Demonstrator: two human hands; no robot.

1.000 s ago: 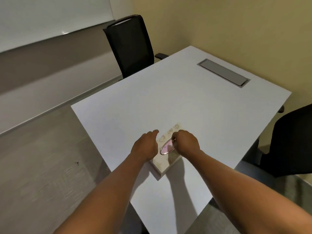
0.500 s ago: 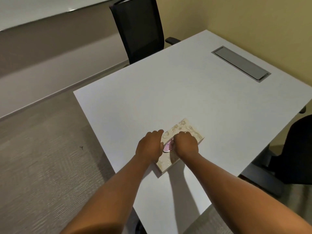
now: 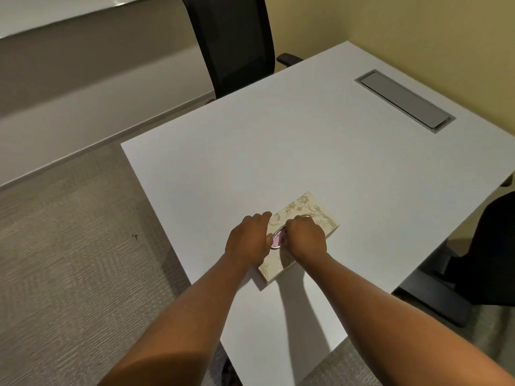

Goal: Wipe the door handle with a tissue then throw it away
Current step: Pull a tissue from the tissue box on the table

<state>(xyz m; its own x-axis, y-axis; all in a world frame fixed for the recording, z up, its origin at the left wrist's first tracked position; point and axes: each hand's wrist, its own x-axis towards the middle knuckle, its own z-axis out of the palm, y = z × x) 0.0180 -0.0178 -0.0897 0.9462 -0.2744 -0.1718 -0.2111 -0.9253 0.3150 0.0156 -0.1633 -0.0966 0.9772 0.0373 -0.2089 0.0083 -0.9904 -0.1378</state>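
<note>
A cream tissue box [image 3: 303, 215] with a pale floral print lies near the table's [image 3: 278, 151] near left edge, set askew to it. An oval silver-rimmed opening [image 3: 278, 240] on top shows pink inside. The left hand [image 3: 246, 240] curls against the box's left side, bracing it. The right hand [image 3: 306, 236] rests on top, fingers bent into the opening; whether they pinch a tissue cannot be told.

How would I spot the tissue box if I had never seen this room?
Find the white table beside the yellow wall. Near its front edge, between both hands, lies the tissue box. It is the only loose thing on the tabletop: cream with a floral pattern and an oval opening that shows pink.
</note>
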